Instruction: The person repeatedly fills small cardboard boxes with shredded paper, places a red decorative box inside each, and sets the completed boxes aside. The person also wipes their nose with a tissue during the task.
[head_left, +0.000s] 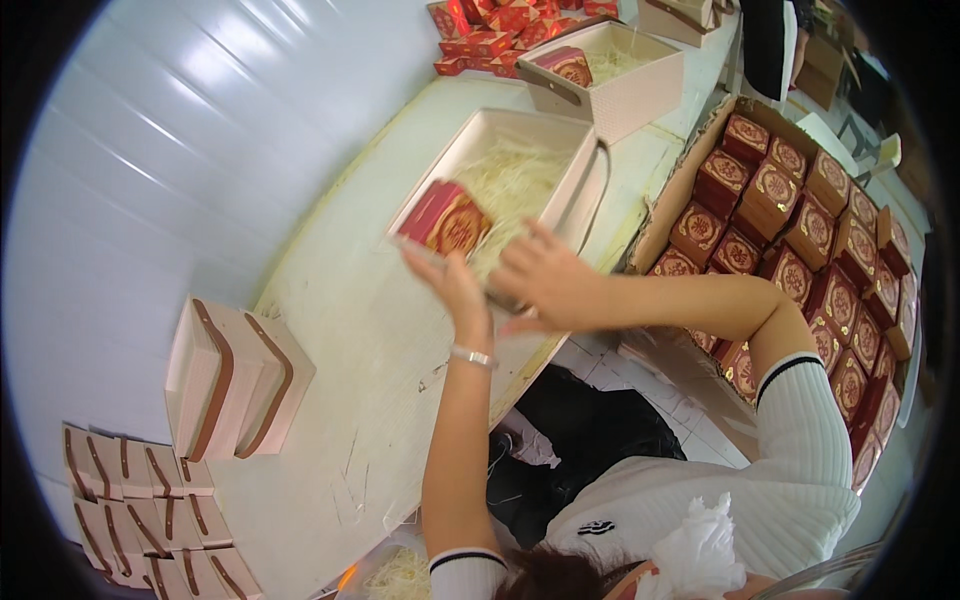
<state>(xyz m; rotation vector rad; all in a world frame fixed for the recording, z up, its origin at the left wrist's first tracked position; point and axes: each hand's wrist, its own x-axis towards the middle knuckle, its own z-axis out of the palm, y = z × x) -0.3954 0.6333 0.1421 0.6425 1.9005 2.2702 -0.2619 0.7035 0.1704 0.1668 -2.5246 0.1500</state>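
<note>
A cream rectangular gift box (581, 180) lies open on the white table, bedded with pale shredded filler (517, 180). In its near left corner sits a dark red box with gold print (446, 225). My left hand (454, 289), with a silver band at the wrist, is at the near end wall beside that red box. Whether its fingers grip the wall is not clear. My right hand (551, 277) is blurred, its fingers spread over the near right end of the gift box, at the filler. Nothing shows in its grasp.
Beyond stands another cream box (637, 90) holding a red box and filler. Small red packets (495, 45) are heaped behind it. A large carton (682, 169) of red boxes stands at right. Cream boxes with brown straps (251, 397) stand at left, several more (142, 510) below.
</note>
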